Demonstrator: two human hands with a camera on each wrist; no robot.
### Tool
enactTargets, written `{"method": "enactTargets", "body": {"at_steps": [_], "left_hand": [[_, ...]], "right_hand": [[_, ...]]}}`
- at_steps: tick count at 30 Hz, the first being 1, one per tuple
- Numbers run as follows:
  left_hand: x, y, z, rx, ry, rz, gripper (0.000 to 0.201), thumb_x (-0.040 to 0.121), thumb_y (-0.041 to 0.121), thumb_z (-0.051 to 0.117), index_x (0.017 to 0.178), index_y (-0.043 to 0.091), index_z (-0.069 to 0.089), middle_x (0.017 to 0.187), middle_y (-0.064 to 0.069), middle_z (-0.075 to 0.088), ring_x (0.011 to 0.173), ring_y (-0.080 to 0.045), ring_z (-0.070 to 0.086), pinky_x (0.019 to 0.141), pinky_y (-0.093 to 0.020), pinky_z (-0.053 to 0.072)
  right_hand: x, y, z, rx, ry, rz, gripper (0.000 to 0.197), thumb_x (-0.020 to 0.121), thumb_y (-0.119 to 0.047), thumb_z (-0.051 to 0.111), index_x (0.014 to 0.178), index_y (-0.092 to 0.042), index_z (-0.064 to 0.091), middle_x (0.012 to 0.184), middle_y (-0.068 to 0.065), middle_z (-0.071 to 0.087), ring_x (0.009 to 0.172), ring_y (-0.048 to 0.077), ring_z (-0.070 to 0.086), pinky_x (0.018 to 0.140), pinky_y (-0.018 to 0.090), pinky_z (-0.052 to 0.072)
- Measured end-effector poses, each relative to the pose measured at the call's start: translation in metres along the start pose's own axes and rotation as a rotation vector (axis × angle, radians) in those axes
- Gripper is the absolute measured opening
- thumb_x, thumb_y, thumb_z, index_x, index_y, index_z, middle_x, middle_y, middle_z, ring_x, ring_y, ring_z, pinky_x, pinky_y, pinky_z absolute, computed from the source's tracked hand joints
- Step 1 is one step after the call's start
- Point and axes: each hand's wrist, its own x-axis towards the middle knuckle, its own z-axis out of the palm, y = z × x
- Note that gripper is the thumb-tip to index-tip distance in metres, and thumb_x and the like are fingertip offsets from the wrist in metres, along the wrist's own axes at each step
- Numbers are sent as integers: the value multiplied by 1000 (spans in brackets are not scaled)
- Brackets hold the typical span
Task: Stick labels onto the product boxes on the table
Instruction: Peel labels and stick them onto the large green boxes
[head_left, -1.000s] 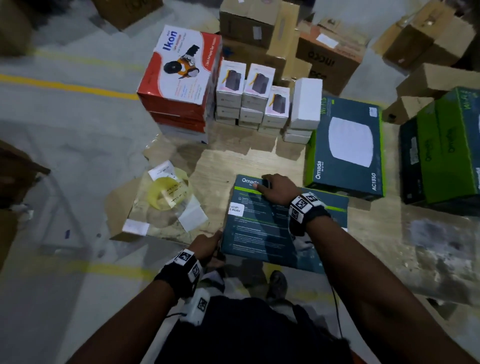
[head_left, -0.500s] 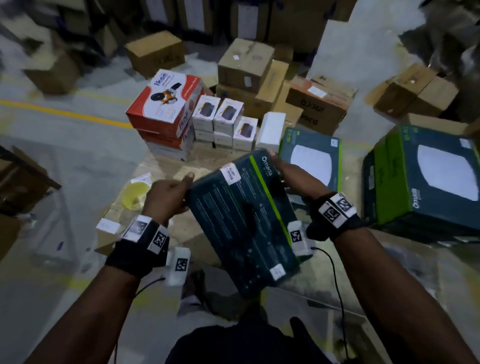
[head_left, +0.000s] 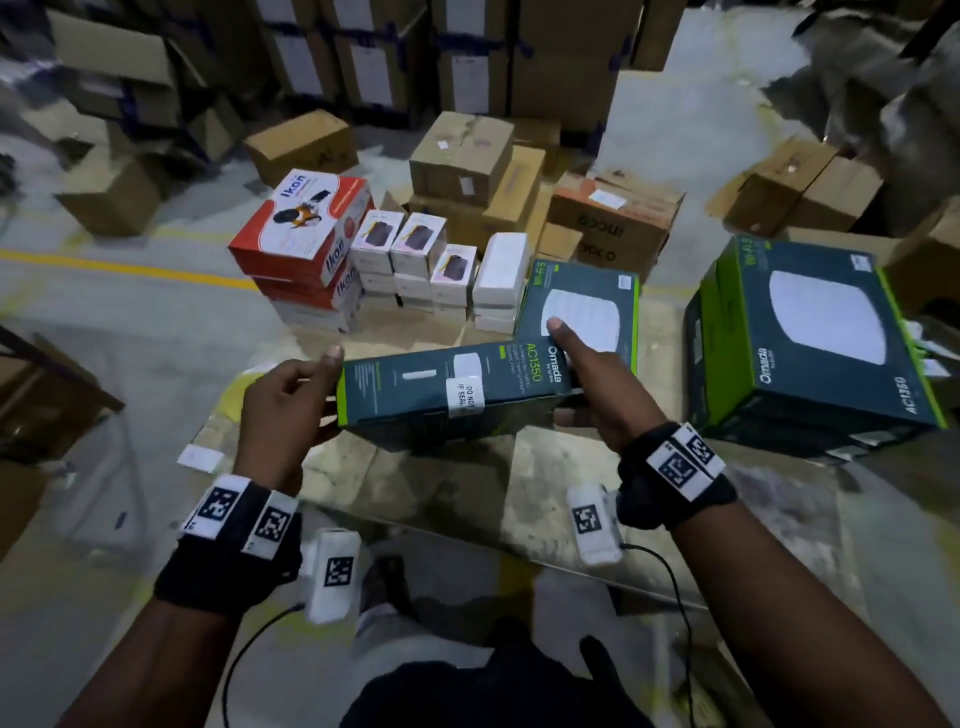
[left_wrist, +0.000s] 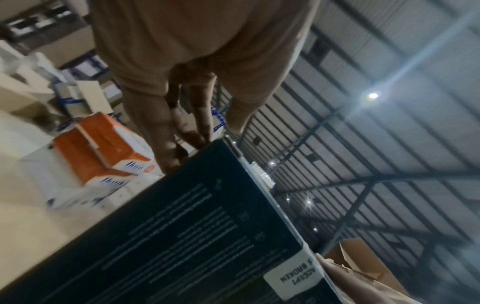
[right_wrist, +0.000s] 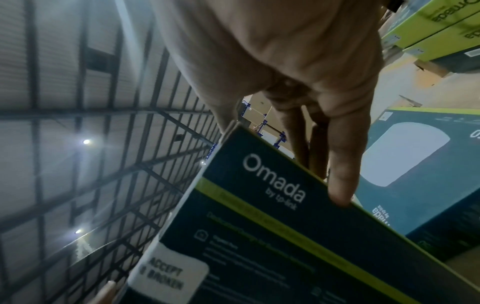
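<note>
Warehouse cartons behind, both my hands, left (head_left: 283, 400) and right (head_left: 589, 382), grip the Omada box (head_left: 447, 387) ends; keep it level, clear of the Ikon stack (head_left: 306, 249).

Overall light: dim, cool, indoor.
Source: ceiling lamps (left_wrist: 373, 95), flaring into streaks in both wrist views.
Shadows: soft, weak, pooled under boxes on the tabletop (head_left: 545, 483).
Blur: motion smear at head view edges and on far cartons; left wrist view soft throughout.
Distortion: strong wide-angle bending, roof beams curved.
Noise: grain in dark areas.
</note>
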Motion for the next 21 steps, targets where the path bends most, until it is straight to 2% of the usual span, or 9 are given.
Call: {"method": "enactTargets", "body": {"at_steps": [2,4,5,7,9,12,15,18,21], "left_hand": [[-7,-13,-5,-24,-35,-122,34,85,52,69,82,18,62,83,-2,69,80,-20,67,61,-28,53],[-16,-23,-11,-91,-152,-281,37,85,52,68,97,18,69,84,2,73,75,-13,68,61,-24,55],[-19,-29,-14,-132,-235,-366,42,85,52,69,106,16,71,92,-2,74,78,-14,69,68,-26,56],[-25,-38,-18,-174,-367,-498,57,79,52,77,121,13,70,123,-17,67,103,-29,65,91,-40,50],[-32,-43,-19,-203,-387,-534,50,79,41,79,118,12,70,134,-24,59,115,-37,58,95,-45,52],[-48,-44,-15,-215,-347,-516,37,88,26,67,119,5,68,126,-22,65,104,-30,66,76,-36,61],[-63,-42,-17,-211,-398,-424,40,86,22,64,121,3,67,120,-18,70,100,-28,71,73,-35,62],[-78,-35,-19,-224,-472,-286,42,92,13,57,134,10,59,129,-12,66,115,-27,66,87,-37,59],[-83,-23,-13,-248,-514,-120,57,87,4,59,142,19,51,137,-4,61,125,-23,59,98,-37,52]], "right_hand": [[-6,4,3,53,-48,16,48,83,-58,71,103,-14,76,89,1,77,83,22,73,80,43,62],[-12,8,2,77,-75,28,33,85,-47,71,96,-16,74,79,-1,72,76,19,69,83,42,59],[-15,11,0,84,-87,35,25,87,-42,70,92,-18,72,74,-3,69,70,16,66,80,39,56],[-21,18,-6,113,-110,56,12,90,-33,67,88,-21,68,67,-7,64,59,10,61,73,35,51],[-27,26,-13,135,-123,70,7,91,-28,65,88,-21,66,68,-7,65,61,9,60,70,33,49],[-37,39,-22,174,-162,73,7,93,-20,60,97,-16,65,81,-2,69,73,13,62,65,30,51],[-49,49,-30,212,-232,65,15,95,-11,53,104,-11,65,100,-3,75,81,10,64,71,34,55],[-60,54,-36,246,-273,-28,27,94,-3,51,114,0,69,115,4,72,96,12,64,85,38,53],[-65,52,-47,308,-258,-110,41,90,5,46,123,-5,69,122,11,70,104,16,64,93,41,51]]}}
